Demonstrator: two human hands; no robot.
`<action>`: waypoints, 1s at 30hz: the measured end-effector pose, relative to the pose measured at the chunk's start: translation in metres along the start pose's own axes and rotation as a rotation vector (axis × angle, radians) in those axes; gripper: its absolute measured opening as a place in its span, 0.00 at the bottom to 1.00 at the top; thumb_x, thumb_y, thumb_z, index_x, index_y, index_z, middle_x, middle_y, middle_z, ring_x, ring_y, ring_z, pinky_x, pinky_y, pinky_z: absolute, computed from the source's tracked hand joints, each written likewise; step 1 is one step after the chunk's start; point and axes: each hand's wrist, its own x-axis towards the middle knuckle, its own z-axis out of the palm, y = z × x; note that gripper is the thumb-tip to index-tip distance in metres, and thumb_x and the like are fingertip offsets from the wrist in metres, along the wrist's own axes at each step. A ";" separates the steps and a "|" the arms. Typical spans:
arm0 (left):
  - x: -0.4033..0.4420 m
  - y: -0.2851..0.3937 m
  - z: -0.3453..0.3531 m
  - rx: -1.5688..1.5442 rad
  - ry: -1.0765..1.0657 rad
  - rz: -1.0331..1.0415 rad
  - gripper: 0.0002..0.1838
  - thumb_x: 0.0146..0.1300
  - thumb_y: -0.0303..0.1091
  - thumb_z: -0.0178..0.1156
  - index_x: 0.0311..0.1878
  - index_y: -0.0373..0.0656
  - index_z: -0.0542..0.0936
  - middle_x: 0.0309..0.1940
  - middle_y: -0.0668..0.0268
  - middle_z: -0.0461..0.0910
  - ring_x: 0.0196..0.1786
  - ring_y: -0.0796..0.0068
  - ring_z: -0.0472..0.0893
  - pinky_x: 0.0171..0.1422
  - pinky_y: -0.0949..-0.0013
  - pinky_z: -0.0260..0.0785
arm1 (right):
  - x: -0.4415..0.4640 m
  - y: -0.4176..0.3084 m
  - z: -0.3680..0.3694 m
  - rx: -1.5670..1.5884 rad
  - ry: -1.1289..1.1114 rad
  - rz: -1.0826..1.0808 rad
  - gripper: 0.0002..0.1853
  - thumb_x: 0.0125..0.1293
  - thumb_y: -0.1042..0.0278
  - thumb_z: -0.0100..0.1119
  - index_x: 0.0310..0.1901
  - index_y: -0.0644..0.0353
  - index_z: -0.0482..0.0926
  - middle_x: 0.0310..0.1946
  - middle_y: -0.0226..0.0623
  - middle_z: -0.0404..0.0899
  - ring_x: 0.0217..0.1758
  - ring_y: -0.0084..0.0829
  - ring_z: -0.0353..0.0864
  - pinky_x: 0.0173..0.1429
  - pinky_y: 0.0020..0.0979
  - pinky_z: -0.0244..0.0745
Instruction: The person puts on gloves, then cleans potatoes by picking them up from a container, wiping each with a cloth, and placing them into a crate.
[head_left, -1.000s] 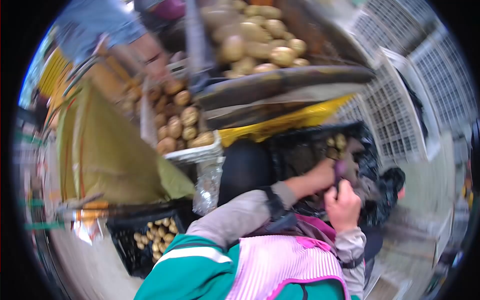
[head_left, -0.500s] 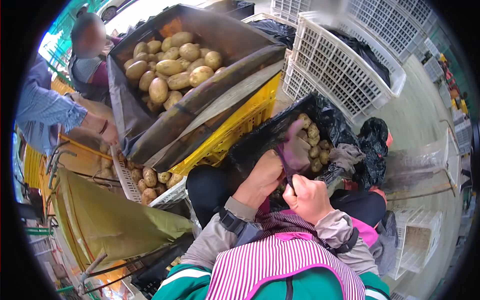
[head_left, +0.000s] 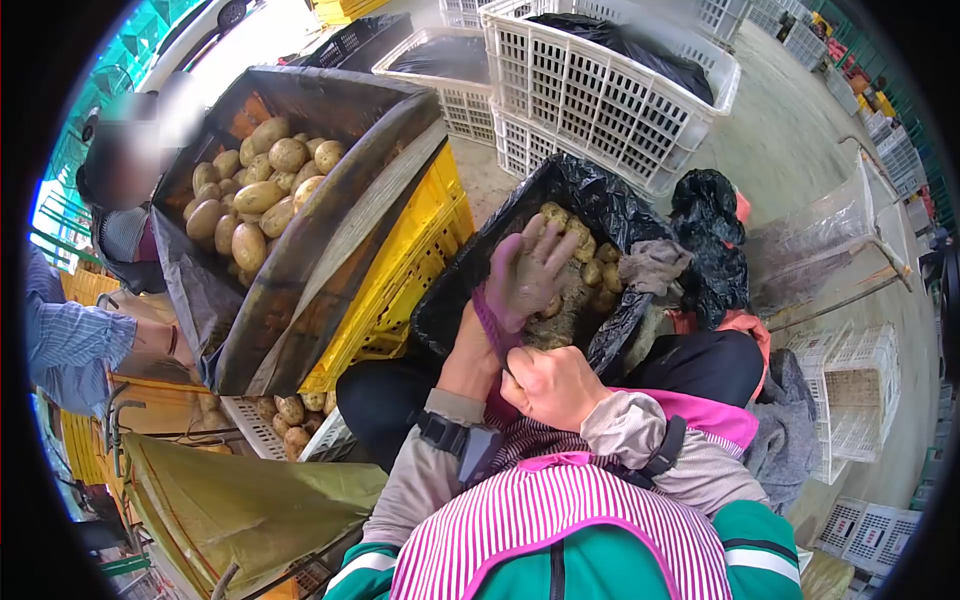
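Note:
My left hand is raised over a crate lined with black plastic, its fingers spread inside a thin purple-grey glove. At the left wrist, my bare right hand is closed on the glove's purple cuff. Behind the gloved fingers, small potatoes lie in the lined crate, partly covered from view by the hand. A crumpled grey cloth hangs over that crate's right rim.
To the left, larger potatoes fill a dark-lined bin above a yellow crate. White crates are stacked ahead. A person's sleeve shows at far left. Another white crate stands at right.
My left hand has gone into the glove and its fingers have spread; before, both fists held the glove. My right hand now grips the cuff at the wrist. The view has shifted right.

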 end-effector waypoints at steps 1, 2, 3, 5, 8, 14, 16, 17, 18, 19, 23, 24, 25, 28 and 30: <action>0.004 -0.003 0.009 -0.021 -0.101 0.040 0.25 0.72 0.31 0.49 0.69 0.34 0.60 0.64 0.51 0.69 0.66 0.63 0.71 0.69 0.65 0.66 | 0.001 0.000 -0.003 -0.001 0.005 -0.001 0.10 0.58 0.69 0.58 0.24 0.60 0.68 0.17 0.43 0.72 0.20 0.45 0.77 0.24 0.40 0.74; 0.008 -0.006 0.018 -0.042 -0.203 0.082 0.25 0.72 0.30 0.50 0.69 0.35 0.60 0.63 0.51 0.70 0.66 0.63 0.71 0.69 0.66 0.66 | 0.002 -0.002 -0.008 -0.019 -0.013 -0.010 0.10 0.59 0.67 0.58 0.25 0.60 0.69 0.18 0.42 0.73 0.21 0.44 0.78 0.25 0.40 0.75; 0.011 -0.007 0.024 -0.062 -0.298 0.131 0.24 0.72 0.30 0.51 0.68 0.35 0.60 0.63 0.52 0.70 0.66 0.63 0.71 0.69 0.66 0.66 | 0.003 -0.004 -0.012 -0.030 -0.036 -0.025 0.10 0.60 0.66 0.59 0.26 0.59 0.70 0.20 0.41 0.75 0.22 0.43 0.79 0.26 0.39 0.76; 0.026 -0.003 0.024 -0.075 -0.380 0.194 0.24 0.72 0.29 0.51 0.68 0.36 0.61 0.62 0.52 0.70 0.66 0.63 0.71 0.69 0.67 0.66 | 0.008 -0.009 -0.022 -0.028 -0.023 -0.056 0.10 0.59 0.67 0.58 0.26 0.59 0.69 0.19 0.40 0.74 0.22 0.42 0.79 0.26 0.39 0.76; 0.054 0.014 0.021 0.411 -0.304 0.506 0.26 0.71 0.31 0.53 0.69 0.38 0.60 0.67 0.52 0.66 0.72 0.62 0.65 0.74 0.63 0.60 | 0.023 -0.007 -0.032 -0.046 -0.006 -0.078 0.09 0.57 0.68 0.59 0.27 0.59 0.69 0.20 0.40 0.73 0.23 0.42 0.79 0.26 0.39 0.75; 0.066 0.026 0.031 -0.052 -0.140 0.176 0.27 0.72 0.42 0.53 0.69 0.42 0.63 0.68 0.59 0.66 0.72 0.65 0.64 0.74 0.64 0.57 | 0.032 -0.002 -0.039 -0.046 -0.016 -0.127 0.10 0.57 0.71 0.58 0.26 0.61 0.67 0.18 0.42 0.72 0.18 0.45 0.77 0.23 0.39 0.73; 0.067 0.023 0.034 0.088 -0.066 0.181 0.28 0.74 0.44 0.49 0.72 0.44 0.59 0.70 0.61 0.64 0.73 0.65 0.62 0.75 0.63 0.56 | 0.031 -0.003 -0.039 -0.026 -0.004 -0.121 0.09 0.56 0.73 0.58 0.25 0.62 0.67 0.17 0.43 0.70 0.18 0.46 0.75 0.22 0.39 0.72; 0.068 0.022 0.037 0.158 -0.033 0.184 0.28 0.75 0.45 0.47 0.73 0.44 0.58 0.70 0.62 0.62 0.73 0.65 0.62 0.75 0.62 0.55 | 0.032 -0.002 -0.040 -0.027 -0.007 -0.128 0.09 0.56 0.73 0.58 0.25 0.62 0.67 0.17 0.43 0.70 0.18 0.46 0.75 0.22 0.39 0.72; 0.069 0.026 0.038 0.148 -0.057 0.165 0.27 0.76 0.45 0.46 0.74 0.49 0.58 0.72 0.63 0.60 0.74 0.63 0.60 0.74 0.62 0.55 | 0.032 -0.001 -0.039 -0.034 -0.030 -0.127 0.09 0.57 0.73 0.58 0.25 0.62 0.67 0.18 0.43 0.70 0.18 0.46 0.75 0.23 0.39 0.72; 0.064 0.024 0.038 0.147 -0.054 0.167 0.27 0.76 0.45 0.46 0.74 0.49 0.58 0.72 0.63 0.60 0.74 0.63 0.60 0.74 0.62 0.55 | 0.031 -0.001 -0.039 -0.038 -0.057 -0.128 0.09 0.57 0.72 0.58 0.25 0.62 0.67 0.18 0.43 0.70 0.18 0.46 0.75 0.23 0.39 0.73; 0.058 0.009 0.038 0.623 0.183 0.238 0.28 0.71 0.46 0.52 0.71 0.50 0.63 0.71 0.61 0.63 0.71 0.60 0.64 0.73 0.61 0.57 | 0.025 0.006 -0.037 -0.057 -0.151 -0.135 0.13 0.60 0.66 0.62 0.25 0.61 0.68 0.17 0.43 0.72 0.19 0.46 0.76 0.25 0.40 0.72; 0.058 0.010 0.035 0.942 0.199 0.293 0.25 0.69 0.46 0.53 0.65 0.47 0.68 0.64 0.57 0.70 0.67 0.57 0.69 0.69 0.61 0.61 | 0.024 0.010 -0.040 0.002 -0.120 -0.059 0.14 0.61 0.62 0.63 0.27 0.61 0.70 0.17 0.42 0.73 0.20 0.44 0.77 0.25 0.40 0.72; 0.058 0.010 0.034 1.260 0.214 0.345 0.22 0.67 0.45 0.55 0.60 0.45 0.73 0.56 0.52 0.76 0.62 0.53 0.74 0.65 0.61 0.65 | 0.026 0.010 -0.043 0.060 -0.090 0.016 0.16 0.62 0.58 0.64 0.29 0.60 0.71 0.17 0.42 0.74 0.20 0.43 0.79 0.25 0.40 0.72; 0.061 0.017 0.033 1.741 0.314 0.478 0.13 0.64 0.38 0.53 0.46 0.41 0.77 0.42 0.51 0.81 0.48 0.46 0.80 0.51 0.55 0.73 | 0.031 0.000 -0.052 0.179 0.016 0.328 0.17 0.59 0.60 0.70 0.37 0.63 0.75 0.14 0.37 0.70 0.16 0.34 0.72 0.23 0.34 0.66; 0.060 0.019 0.036 1.934 0.299 0.398 0.11 0.61 0.40 0.55 0.40 0.43 0.77 0.36 0.57 0.82 0.44 0.50 0.81 0.48 0.52 0.71 | 0.029 0.004 -0.046 0.177 0.085 0.361 0.16 0.59 0.62 0.71 0.38 0.65 0.76 0.14 0.35 0.69 0.14 0.28 0.67 0.22 0.33 0.63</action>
